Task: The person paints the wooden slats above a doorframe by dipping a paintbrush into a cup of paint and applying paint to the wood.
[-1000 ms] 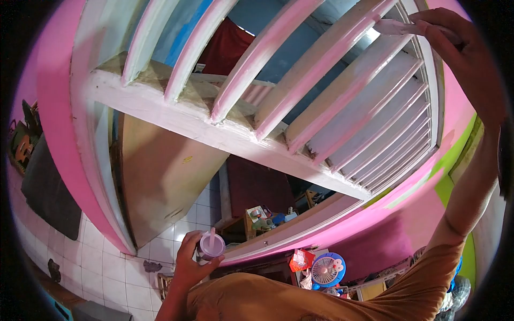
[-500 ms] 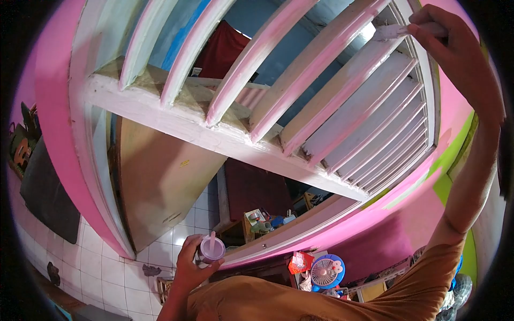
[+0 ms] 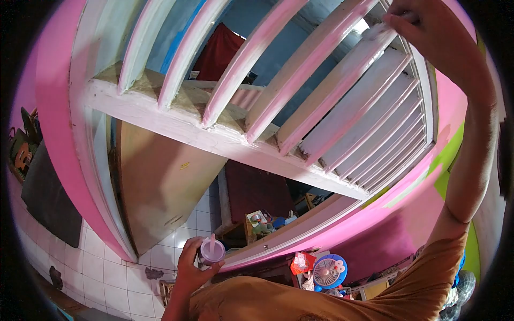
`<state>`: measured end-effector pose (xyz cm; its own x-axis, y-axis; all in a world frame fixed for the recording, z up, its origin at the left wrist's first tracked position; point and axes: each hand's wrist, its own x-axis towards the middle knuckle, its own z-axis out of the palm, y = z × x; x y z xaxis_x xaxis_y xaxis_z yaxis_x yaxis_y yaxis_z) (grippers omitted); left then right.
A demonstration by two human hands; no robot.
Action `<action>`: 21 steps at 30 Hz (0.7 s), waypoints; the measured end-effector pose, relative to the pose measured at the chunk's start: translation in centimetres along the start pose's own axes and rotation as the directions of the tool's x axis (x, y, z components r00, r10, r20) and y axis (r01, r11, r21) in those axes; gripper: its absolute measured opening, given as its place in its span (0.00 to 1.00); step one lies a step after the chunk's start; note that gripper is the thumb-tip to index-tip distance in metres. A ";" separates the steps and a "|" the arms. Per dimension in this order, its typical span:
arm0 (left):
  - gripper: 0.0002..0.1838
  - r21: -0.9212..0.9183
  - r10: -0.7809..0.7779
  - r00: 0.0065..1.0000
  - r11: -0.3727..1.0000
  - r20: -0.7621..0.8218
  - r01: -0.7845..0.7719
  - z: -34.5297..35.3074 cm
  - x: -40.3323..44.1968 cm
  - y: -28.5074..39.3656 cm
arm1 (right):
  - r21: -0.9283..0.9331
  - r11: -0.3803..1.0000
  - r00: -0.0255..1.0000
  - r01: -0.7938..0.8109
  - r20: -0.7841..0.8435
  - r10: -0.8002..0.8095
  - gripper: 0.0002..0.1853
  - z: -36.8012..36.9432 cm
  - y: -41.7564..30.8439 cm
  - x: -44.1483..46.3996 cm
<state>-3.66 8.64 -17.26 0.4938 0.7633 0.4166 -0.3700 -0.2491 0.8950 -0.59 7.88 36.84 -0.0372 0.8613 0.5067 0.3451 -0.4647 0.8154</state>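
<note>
Low in the view, my left hand [image 3: 191, 267] is wrapped round a small clear cup [image 3: 212, 250] of pale pink-lilac paint, with a pink stick standing in it. At the upper right, my right hand [image 3: 428, 32] grips a paintbrush [image 3: 381, 33]. Its bristles lie against the upper part of a slanted slat [image 3: 342, 80]. Several slats show patchy pink and white paint. Their lower ends meet a white crossbeam [image 3: 214, 140], where the ledge is dirty.
Below the crossbeam is a brown door [image 3: 160, 182] over a tiled floor [image 3: 115, 275]. A blue fan [image 3: 327, 272] and a red packet [image 3: 303, 262] lie at the lower middle. A dark padded seat [image 3: 51, 192] is at the left, a pink wall [image 3: 59, 107] beside it.
My right hand and the brush have shifted left and slightly up, onto the slat's upper part. The frame's slats appear slightly further left. My left hand still holds the cup.
</note>
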 end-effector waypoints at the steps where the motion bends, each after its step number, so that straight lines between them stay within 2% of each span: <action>1: 0.38 0.030 -0.009 0.999 1.000 0.053 0.008 -0.3 0.0 0.2 | -0.015 1.000 1.000 -0.017 0.009 0.017 0.13 -0.3 -0.3 0.0; 2: 0.39 0.060 -0.020 0.994 0.998 0.105 0.014 -0.4 0.0 0.3 | -0.030 0.999 0.999 -0.042 0.022 0.042 0.13 -0.6 -0.7 0.1; 4: 0.39 0.028 -0.028 0.994 0.999 0.105 0.025 -0.4 0.1 0.6 | -0.061 0.993 0.994 -0.098 0.042 0.101 0.14 -1.1 -1.1 0.2; 6: 0.39 -0.004 -0.028 0.994 1.000 0.107 0.029 -0.1 0.4 0.4 | -0.138 0.952 0.951 -0.273 0.108 0.289 0.13 -1.2 -0.9 0.3; 7: 0.37 0.000 -0.019 0.998 1.000 0.063 0.019 0.0 0.3 0.2 | -0.118 0.985 0.991 -0.124 -0.058 0.118 0.13 0.0 0.0 -0.5; 9: 0.36 0.007 -0.009 1.000 1.000 0.025 0.009 0.3 0.2 0.1 | -0.125 0.992 0.975 0.026 -0.217 -0.053 0.12 1.4 1.2 -1.3; 12: 0.36 -0.018 -0.002 1.000 1.000 0.022 0.003 0.3 0.4 0.2 | -0.221 0.959 0.909 0.179 -0.335 -0.247 0.12 1.3 1.7 -1.5; 17: 0.39 0.028 0.036 0.996 0.999 0.084 -0.038 -0.2 0.2 -0.3 | -0.109 0.989 0.949 0.105 -0.288 -0.133 0.12 0.7 3.2 -2.4; 21: 0.39 0.027 0.042 0.995 0.999 0.093 -0.045 -0.5 0.1 -0.2 | -0.093 0.983 0.956 0.158 -0.233 -0.176 0.12 2.1 2.9 -1.9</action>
<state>-3.87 9.08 -17.47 0.5486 0.6937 0.4667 -0.3701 -0.2990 0.8795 2.43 5.30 37.62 -0.3146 0.8578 0.4064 0.2461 -0.3398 0.9077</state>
